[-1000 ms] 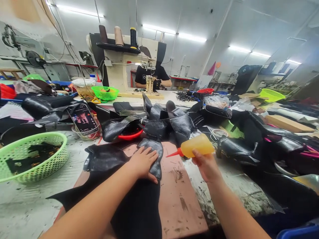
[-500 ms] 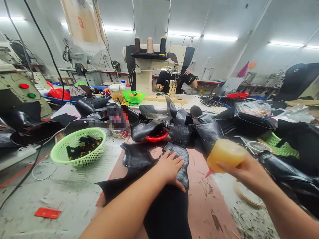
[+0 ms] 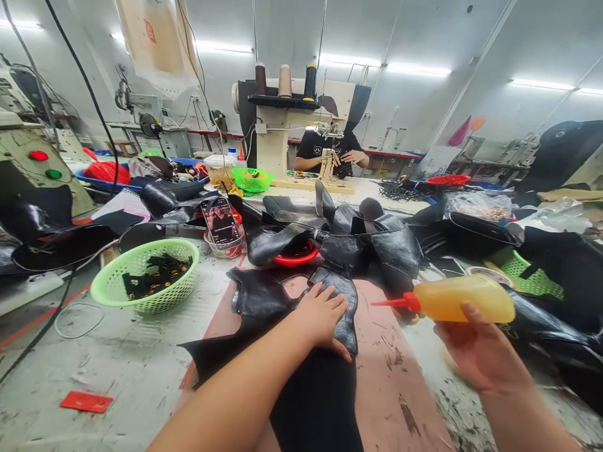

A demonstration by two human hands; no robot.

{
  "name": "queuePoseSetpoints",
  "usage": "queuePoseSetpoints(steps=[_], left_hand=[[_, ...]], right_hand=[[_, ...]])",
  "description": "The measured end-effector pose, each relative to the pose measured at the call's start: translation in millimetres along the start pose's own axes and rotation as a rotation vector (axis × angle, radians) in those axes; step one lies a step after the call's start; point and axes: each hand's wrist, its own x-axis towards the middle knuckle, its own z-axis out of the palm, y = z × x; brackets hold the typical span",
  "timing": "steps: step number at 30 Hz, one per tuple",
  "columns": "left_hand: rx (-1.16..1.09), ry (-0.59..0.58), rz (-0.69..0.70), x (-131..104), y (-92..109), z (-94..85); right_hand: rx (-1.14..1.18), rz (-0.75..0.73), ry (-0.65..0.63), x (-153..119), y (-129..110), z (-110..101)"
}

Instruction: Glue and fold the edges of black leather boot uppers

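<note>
My left hand lies flat on a black leather piece, fingers stretched over its stitched panel. The piece rests on a pinkish board, its matte black part reaching down toward me. To the right, my right hand grips a squeeze bottle of yellowish liquid. The bottle is held sideways above the board, apart from the leather, and its red nozzle points left. Behind the leather piece, several glossy black leather parts are heaped over a red bowl.
A green basket with small black pieces stands at left. A phone leans on a clear tub. A red strip lies front left. Beyond, a person sits behind a sewing machine.
My right hand has swung the bottle from nozzle-down to nearly level, nozzle pointing left, shifting slightly right. My left hand stays on the leather. The person opposite has lowered a raised hand.
</note>
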Motion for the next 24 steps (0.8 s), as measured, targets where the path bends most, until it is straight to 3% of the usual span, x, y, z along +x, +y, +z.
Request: queuePoseSetpoints(steps=[2, 4, 11, 18, 24], left_hand=[[-0.001, -0.003, -0.001, 1, 0, -0.6], [-0.003, -0.008, -0.011, 2, -1, -1.2], [-0.001, 0.034, 0.014, 5, -3, 0.1], [0.042, 0.023, -0.002, 8, -7, -2.5], [0.037, 0.022, 0.001, 11, -9, -0.1]], right_hand=[[0.088, 0.119, 0.022, 0, 11, -1], [0.138, 0.149, 0.018, 1, 19, -3], [0.129, 0.021, -0.042, 11, 31, 0], [0.070, 0.014, 0.000, 16, 31, 12], [-0.001, 0.004, 0.008, 21, 45, 16]])
